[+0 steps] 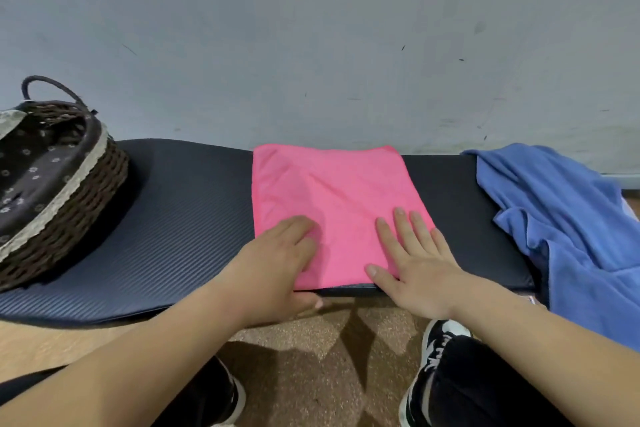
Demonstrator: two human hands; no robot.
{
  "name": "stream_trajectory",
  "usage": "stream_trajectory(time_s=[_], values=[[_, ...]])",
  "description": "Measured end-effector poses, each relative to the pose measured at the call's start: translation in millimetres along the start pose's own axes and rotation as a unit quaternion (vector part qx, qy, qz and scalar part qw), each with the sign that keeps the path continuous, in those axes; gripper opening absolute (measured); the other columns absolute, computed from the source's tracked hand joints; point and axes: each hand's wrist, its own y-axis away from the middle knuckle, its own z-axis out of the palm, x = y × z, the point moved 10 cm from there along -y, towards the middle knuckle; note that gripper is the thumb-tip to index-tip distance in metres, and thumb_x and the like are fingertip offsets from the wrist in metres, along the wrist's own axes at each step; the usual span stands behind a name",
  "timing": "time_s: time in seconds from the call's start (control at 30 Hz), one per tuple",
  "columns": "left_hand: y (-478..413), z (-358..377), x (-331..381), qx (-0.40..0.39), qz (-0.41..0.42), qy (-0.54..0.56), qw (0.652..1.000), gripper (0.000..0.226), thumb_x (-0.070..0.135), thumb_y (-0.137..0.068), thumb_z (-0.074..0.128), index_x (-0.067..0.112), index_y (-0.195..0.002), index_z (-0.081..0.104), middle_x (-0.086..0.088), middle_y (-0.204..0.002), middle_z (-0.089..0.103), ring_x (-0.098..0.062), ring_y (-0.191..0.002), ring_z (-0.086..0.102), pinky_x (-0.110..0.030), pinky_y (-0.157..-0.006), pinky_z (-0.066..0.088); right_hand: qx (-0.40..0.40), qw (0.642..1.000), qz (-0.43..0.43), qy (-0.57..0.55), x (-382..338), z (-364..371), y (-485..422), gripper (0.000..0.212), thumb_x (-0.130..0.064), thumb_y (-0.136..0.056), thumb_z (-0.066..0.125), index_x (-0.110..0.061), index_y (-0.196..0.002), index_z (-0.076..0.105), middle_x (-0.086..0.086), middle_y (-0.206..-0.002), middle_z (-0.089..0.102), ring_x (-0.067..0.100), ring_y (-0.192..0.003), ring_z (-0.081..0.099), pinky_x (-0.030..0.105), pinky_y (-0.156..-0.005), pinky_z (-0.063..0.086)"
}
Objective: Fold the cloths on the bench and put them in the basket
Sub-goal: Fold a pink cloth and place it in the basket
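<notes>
Pressing down on the pink cloth (332, 204), you are keeping both hands at its near edge, where it is lying flat in the middle of the dark padded surface (180, 218). Your left hand (277, 267) is resting on the cloth's near left corner with its fingers (298, 229) curled and held close together on top of the fabric, while the thumb is reaching below the surface's front edge; whether it is pinching the cloth there is hard to tell. Your right hand (415, 263) is lying palm-down on the near right corner, its fingers (401, 229) straight and slightly spread, gripping nothing. The wicker basket (86, 191) with its patterned lining is sitting at the left end of the surface, well apart from the pink cloth. The blue cloth (568, 218) is lying rumpled over the right end, draping past the front edge.
</notes>
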Motion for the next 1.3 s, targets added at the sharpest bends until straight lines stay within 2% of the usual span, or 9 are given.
stream_trajectory(time_s=[0.2,0.3,0.43,0.63,0.77,0.87,0.93,1.1,1.3], values=[[31,-5,-10,-0.008,-0.006,0.006,1.000,0.019,0.029,-0.086,0.070,0.025,-0.089,0.052,-0.004,-0.149,0.050,-0.025,-0.136,0.049,-0.042,-0.106,0.049,0.036,0.998,-0.043,0.041,-16,5,21,0.090,-0.078,-0.093,0.016,-0.032,-0.155,-0.030,-0.003,-0.158,-0.044,0.020,-0.146,-0.040,0.046,-0.126,-0.013],[42,-24,-18,-0.016,-0.042,0.058,0.997,0.030,0.035,-0.094,0.062,0.036,-0.079,0.036,0.017,-0.111,0.056,-0.015,-0.108,0.058,-0.040,-0.087,0.054,0.058,0.994,-0.088,0.041,-22,2,25,0.092,-0.074,-0.095,0.032,-0.035,-0.158,-0.023,-0.006,-0.163,-0.035,0.017,-0.152,-0.030,0.042,-0.128,-0.006],[55,-48,-35,0.037,-0.116,0.102,0.987,0.016,0.037,-0.096,0.062,0.028,-0.092,0.050,0.008,-0.079,0.061,-0.016,-0.071,0.058,-0.042,-0.070,0.052,0.138,0.984,-0.110,0.002,-15,-24,26,0.067,-0.048,-0.103,0.048,-0.037,-0.161,0.018,-0.009,-0.171,0.007,0.010,-0.157,0.010,0.029,-0.125,0.020],[59,-58,-66,0.066,-0.150,0.115,0.980,0.019,0.019,-0.093,0.063,0.034,-0.103,0.058,0.015,-0.080,0.065,-0.008,-0.070,0.058,-0.035,-0.067,0.048,0.186,0.979,-0.065,-0.044,23,-57,38,0.051,-0.015,-0.098,0.054,-0.043,-0.139,0.059,-0.007,-0.131,0.070,0.022,-0.115,0.065,0.030,-0.088,0.048],[54,-57,-78,0.054,-0.168,0.146,0.973,0.025,0.014,-0.091,0.067,0.036,-0.103,0.069,0.019,-0.086,0.071,-0.002,-0.077,0.065,-0.029,-0.073,0.053,0.137,0.978,-0.094,-0.125,30,-54,38,0.053,-0.006,-0.096,0.050,-0.038,-0.136,0.064,-0.009,-0.130,0.070,0.015,-0.115,0.065,0.030,-0.098,0.052],[51,-57,-79,0.038,-0.185,0.193,0.963,0.024,0.012,-0.091,0.068,0.035,-0.095,0.073,0.016,-0.083,0.072,-0.004,-0.078,0.065,-0.028,-0.073,0.054,0.119,0.964,-0.109,-0.212,32,-60,42,0.034,-0.012,-0.097,0.063,-0.044,-0.102,0.074,-0.018,-0.095,0.075,0.000,-0.088,0.067,0.026,-0.080,0.051],[53,-57,-82,0.034,-0.201,0.233,0.951,0.022,0.011,-0.091,0.068,0.032,-0.091,0.075,0.008,-0.081,0.074,-0.013,-0.076,0.067,-0.039,-0.075,0.057,0.112,0.947,-0.107,-0.280,35,-67,44,0.016,-0.020,-0.091,0.075,-0.035,-0.087,0.076,-0.005,-0.079,0.073,0.016,-0.074,0.067,0.034,-0.070,0.052],[65,-56,-84,0.009,-0.215,0.364,0.906,0.018,0.010,-0.095,0.069,0.026,-0.092,0.077,-0.007,-0.083,0.077,-0.029,-0.079,0.070,-0.040,-0.077,0.055,0.087,0.895,-0.086,-0.429,47,-75,57,0.013,-0.022,-0.095,0.071,-0.010,-0.091,0.073,0.011,-0.070,0.069,0.020,-0.051,0.062,0.021,-0.047,0.047],[64,-60,-76,0.000,-0.228,0.452,0.862,0.007,0.016,-0.097,0.070,0.019,-0.099,0.075,-0.009,-0.093,0.079,-0.023,-0.083,0.073,-0.040,-0.075,0.059,0.080,0.889,-0.056,-0.447,56,-69,48,0.015,-0.031,-0.098,0.066,-0.019,-0.092,0.074,0.008,-0.059,0.059,0.022,-0.041,0.040,0.029,-0.043,0.031]])
